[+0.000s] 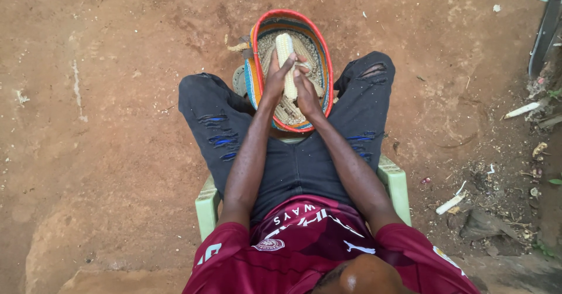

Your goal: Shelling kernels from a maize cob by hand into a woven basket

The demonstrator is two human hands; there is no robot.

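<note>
Shelling in progress: left hand (275,77) and right hand (304,89) fingers clamp the pale yellow maize cob (285,57), frame upper centre, over the red-rimmed woven basket (324,54). Next move likely requires thumb pressure along kernel rows.

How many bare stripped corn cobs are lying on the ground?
2. One bare cob lies at the far right by the plant debris; another bare cob lies right of the green chair. More may hide in the debris.

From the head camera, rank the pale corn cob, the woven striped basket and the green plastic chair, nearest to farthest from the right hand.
1. Pale corn cob, gripped by the right hand.
2. Woven striped basket, just beneath, between the knees.
3. Green plastic chair, farthest, under the person.
</note>
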